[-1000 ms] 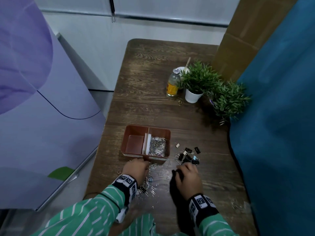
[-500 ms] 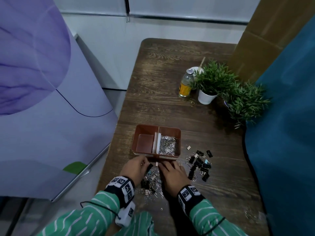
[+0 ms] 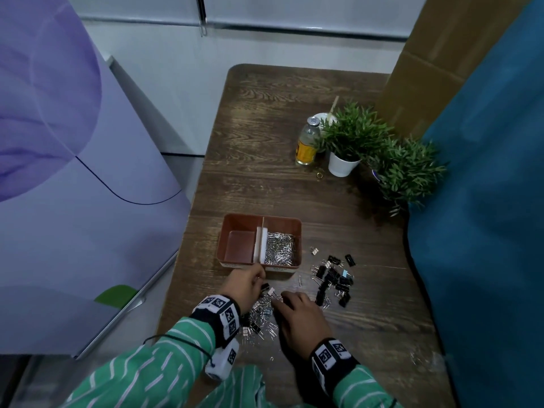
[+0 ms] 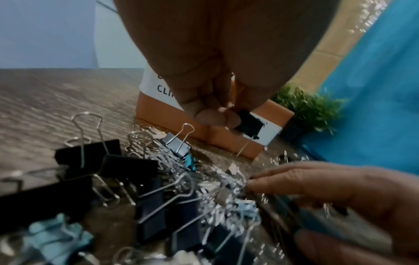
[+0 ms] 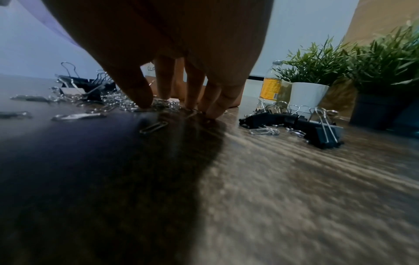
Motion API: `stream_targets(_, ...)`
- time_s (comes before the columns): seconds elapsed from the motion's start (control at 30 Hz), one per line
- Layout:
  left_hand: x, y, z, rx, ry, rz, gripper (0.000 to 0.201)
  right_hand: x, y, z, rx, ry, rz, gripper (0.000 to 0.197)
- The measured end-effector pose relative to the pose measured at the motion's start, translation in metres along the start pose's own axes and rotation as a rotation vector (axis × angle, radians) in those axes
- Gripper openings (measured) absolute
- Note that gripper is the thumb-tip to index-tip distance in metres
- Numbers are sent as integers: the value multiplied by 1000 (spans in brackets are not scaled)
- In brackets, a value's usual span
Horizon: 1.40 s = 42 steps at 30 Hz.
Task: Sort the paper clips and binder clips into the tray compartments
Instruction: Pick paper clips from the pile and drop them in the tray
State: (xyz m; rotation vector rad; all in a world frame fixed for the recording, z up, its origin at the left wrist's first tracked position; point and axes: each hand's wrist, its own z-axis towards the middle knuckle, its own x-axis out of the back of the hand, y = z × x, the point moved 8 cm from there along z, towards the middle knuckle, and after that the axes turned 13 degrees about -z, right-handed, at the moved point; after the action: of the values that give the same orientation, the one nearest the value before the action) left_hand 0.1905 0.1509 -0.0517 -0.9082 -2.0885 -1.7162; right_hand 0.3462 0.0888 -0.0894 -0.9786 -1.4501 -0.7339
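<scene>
Black binder clip (image 4: 249,125) pinched in the left hand (image 3: 245,287) fingertips, just short of the tray's (image 3: 282,221) near wall. Right hand (image 3: 303,316), fingers spread straight, presses fingertips into the mixed clip heap (image 3: 260,316) near the counter's (image 3: 294,189) near edge. Paper clips (image 3: 279,248) fill the tray's right compartment; loose binder clips (image 3: 334,279) lie toward the right edge.

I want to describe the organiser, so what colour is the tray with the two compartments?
The tray is reddish-brown, clearest in the head view.
</scene>
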Motion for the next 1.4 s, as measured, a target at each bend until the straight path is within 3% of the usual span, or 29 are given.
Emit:
stream_targets(0.17, -34, 4, -1, -79, -347, 384, 27, -6, 1, -12, -19, -25, 2, 42)
stream_targets(0.3, -41, 8, 5, -121, -370, 588, 24, -7, 2, -18, -45, -31, 30, 39)
stream_targets(0.43, -41, 4, 12, -59, -344, 551, 32, -8, 4, -27, -13, -11, 53, 34)
stream_targets(0.6, -30, 6, 21, -9, -257, 345, 25, 0, 0, -14, 15, -54, 65, 28)
stream_targets(0.73, -17, 4, 26, 67, -156, 181, 27, 4, -6, 3, -17, -182, -12, 68)
stream_targets(0.83, -12, -5, 25, 165, -74, 69, 24, 7, -13, 7, -18, -247, -67, 75)
stream_targets(0.97, -29, -15, 21, 362, -7, -374, 13, -3, -16, 2, -34, -236, -72, 53)
stream_targets(1.07, -52, -1, 21, 422, -93, -695, 10, -11, -14, -4, -65, -200, -30, 33)
stream_targets(1.13, -58, 9, 21, 406, -149, -721, 12, -13, -12, -6, -69, -174, -25, 21)
stream_targets(1.27, -43, 11, 20, 254, -156, -495, 24, -15, -14, -3, -44, -218, -37, 16)
stream_targets(1.33, -30, 17, 18, 34, -184, -144, 21, -19, -16, 0, -22, -299, -53, 18)
stream_targets(1.4, -30, 10, 9, -95, -266, 185, 24, -23, -17, 2, -16, -350, -57, 19)
